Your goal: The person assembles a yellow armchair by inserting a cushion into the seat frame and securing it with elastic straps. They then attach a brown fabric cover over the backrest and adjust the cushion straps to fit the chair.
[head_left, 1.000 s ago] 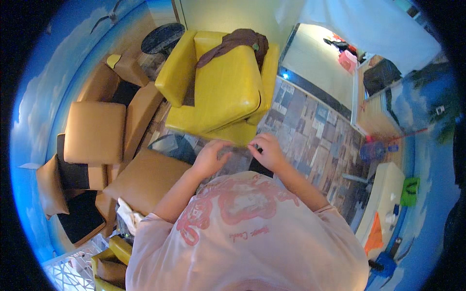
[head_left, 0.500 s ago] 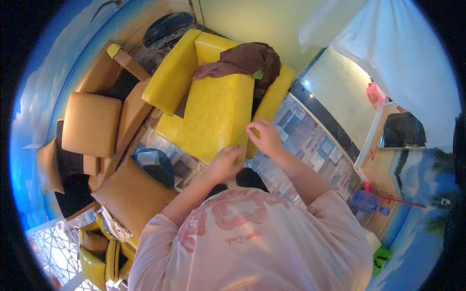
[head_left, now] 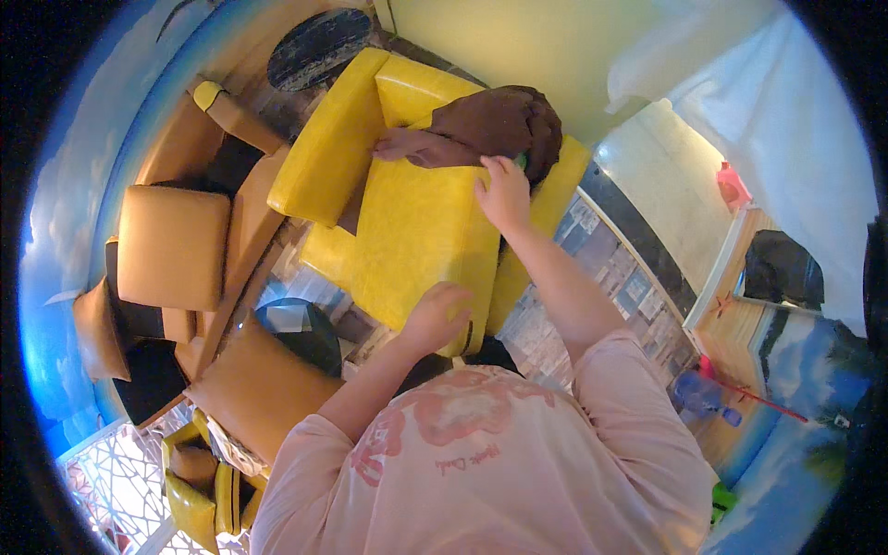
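Observation:
A yellow armchair (head_left: 416, 222) stands in front of me, its seat cushion askew. A crumpled brown cloth (head_left: 490, 120) lies across the back of the seat, and a small green object (head_left: 521, 161) shows at its lower edge. My right hand (head_left: 506, 192) reaches to that edge; its fingertips are at the cloth, thumb apart, and whether they touch it is unclear. Over the front of the seat cushion is my left hand (head_left: 437, 316), with fingers loosely bent and nothing visible in them.
A tan sofa with loose cushions (head_left: 174, 245) stands to the left, another tan cushion (head_left: 264, 384) nearer me. A dark round table (head_left: 319, 51) stands behind the armchair, a dark round stool (head_left: 314, 333) beside it. At right are a white curtain (head_left: 777, 120) and a water bottle (head_left: 698, 393).
My right hand has moved forward from in front of the armchair to the brown cloth. My left hand has shifted slightly, and the view has moved a little.

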